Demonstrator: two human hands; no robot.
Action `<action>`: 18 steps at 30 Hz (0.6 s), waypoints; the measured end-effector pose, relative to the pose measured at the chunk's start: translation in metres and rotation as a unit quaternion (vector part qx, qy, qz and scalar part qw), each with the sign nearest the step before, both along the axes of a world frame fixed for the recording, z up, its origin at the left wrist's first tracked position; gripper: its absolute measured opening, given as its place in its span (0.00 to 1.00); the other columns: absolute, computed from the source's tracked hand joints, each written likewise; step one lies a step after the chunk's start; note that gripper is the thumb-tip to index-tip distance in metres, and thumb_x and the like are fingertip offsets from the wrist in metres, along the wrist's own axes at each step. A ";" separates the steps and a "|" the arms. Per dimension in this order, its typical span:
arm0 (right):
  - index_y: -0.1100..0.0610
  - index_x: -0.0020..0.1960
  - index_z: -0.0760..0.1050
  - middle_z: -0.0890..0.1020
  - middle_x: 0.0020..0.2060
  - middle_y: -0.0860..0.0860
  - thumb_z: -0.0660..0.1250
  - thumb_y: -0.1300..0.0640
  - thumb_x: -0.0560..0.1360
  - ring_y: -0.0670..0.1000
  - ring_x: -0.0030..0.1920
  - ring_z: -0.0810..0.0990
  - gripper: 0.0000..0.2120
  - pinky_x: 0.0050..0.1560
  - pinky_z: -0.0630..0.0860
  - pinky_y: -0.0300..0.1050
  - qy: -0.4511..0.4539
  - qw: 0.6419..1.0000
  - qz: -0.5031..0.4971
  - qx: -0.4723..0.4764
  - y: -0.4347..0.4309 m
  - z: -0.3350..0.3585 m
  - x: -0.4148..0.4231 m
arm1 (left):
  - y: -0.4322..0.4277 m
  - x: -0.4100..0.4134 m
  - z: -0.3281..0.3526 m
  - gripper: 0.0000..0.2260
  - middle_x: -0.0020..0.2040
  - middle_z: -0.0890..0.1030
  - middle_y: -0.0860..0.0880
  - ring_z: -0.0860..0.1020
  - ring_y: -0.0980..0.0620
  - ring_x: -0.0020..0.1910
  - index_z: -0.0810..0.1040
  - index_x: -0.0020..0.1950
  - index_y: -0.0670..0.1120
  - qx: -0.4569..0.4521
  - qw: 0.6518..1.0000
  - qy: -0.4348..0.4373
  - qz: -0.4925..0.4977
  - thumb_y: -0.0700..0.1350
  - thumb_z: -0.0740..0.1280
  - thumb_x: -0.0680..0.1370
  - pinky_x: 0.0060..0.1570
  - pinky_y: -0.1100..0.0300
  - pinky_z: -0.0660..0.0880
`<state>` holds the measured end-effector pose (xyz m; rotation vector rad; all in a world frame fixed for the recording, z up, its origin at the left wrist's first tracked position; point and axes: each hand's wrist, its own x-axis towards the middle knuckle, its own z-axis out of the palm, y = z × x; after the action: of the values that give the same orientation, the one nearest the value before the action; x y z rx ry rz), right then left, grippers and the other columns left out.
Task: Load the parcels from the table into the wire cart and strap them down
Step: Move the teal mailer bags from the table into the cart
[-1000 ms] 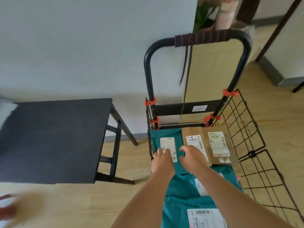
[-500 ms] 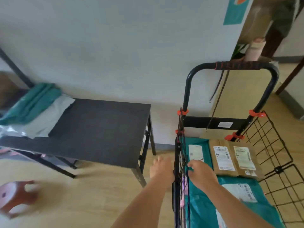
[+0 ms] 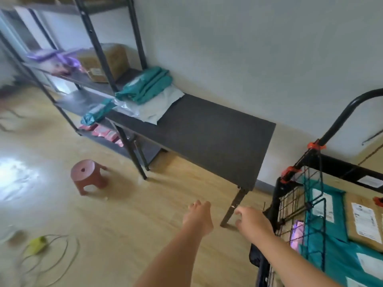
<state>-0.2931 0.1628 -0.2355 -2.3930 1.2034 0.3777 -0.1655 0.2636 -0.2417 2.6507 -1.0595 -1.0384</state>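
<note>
The black wire cart (image 3: 278, 206) stands at the right edge, holding teal mailer bags (image 3: 329, 226) and a brown labelled parcel (image 3: 364, 220). On the far end of the dark table (image 3: 207, 137) lies a pile of teal parcels (image 3: 145, 84) on top of white mailers (image 3: 157, 108). My left hand (image 3: 198, 217) hangs over the floor, fingers loosely relaxed, holding nothing. My right hand (image 3: 251, 222) hovers just left of the cart's side, fingers loosely curled and empty.
A metal shelf rack (image 3: 97, 48) at the left carries a cardboard box (image 3: 103, 63), purple bags and more teal and pink packets. A pink plastic stool (image 3: 87, 176) stands on the wooden floor. A yellow-green object with a cable (image 3: 39, 243) lies at the lower left.
My view has swung left from the cart toward the table and shelf. Both hands have left the parcels in the cart and now hang empty outside its left side.
</note>
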 end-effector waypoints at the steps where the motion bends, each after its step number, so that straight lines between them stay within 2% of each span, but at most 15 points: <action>1: 0.47 0.64 0.75 0.78 0.62 0.47 0.62 0.57 0.78 0.50 0.59 0.78 0.16 0.55 0.77 0.44 0.003 1.000 0.010 -0.001 0.012 -0.002 0.012 | 0.015 0.010 -0.001 0.30 0.72 0.67 0.44 0.64 0.42 0.71 0.62 0.76 0.49 0.001 1.000 0.002 0.015 0.37 0.65 0.75 0.68 0.50 0.69; 5: 0.45 0.66 0.73 0.76 0.64 0.46 0.62 0.58 0.78 0.50 0.61 0.77 0.18 0.56 0.77 0.45 0.026 0.998 0.055 0.004 0.056 -0.002 0.057 | 0.074 0.045 -0.003 0.31 0.72 0.67 0.43 0.64 0.42 0.72 0.61 0.77 0.47 -0.001 0.998 0.015 0.063 0.36 0.63 0.75 0.69 0.51 0.68; 11: 0.45 0.67 0.72 0.76 0.65 0.45 0.60 0.61 0.80 0.49 0.62 0.77 0.19 0.58 0.75 0.44 0.037 0.992 0.117 -0.021 0.100 -0.002 0.111 | 0.134 0.087 0.001 0.28 0.69 0.69 0.42 0.65 0.42 0.70 0.63 0.75 0.45 -0.018 0.992 0.014 0.121 0.35 0.61 0.75 0.67 0.52 0.68; 18: 0.47 0.68 0.71 0.77 0.62 0.44 0.63 0.60 0.80 0.46 0.57 0.77 0.18 0.52 0.77 0.39 -0.011 0.986 0.166 -0.030 0.122 0.005 0.174 | 0.166 0.130 0.001 0.27 0.68 0.70 0.42 0.68 0.42 0.68 0.64 0.74 0.45 0.012 0.986 -0.003 0.165 0.37 0.63 0.76 0.66 0.50 0.70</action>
<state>-0.1186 0.2844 -0.2303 -2.6477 0.8132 0.4189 -0.0356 0.4298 -0.2403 2.7213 -0.5814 -0.9766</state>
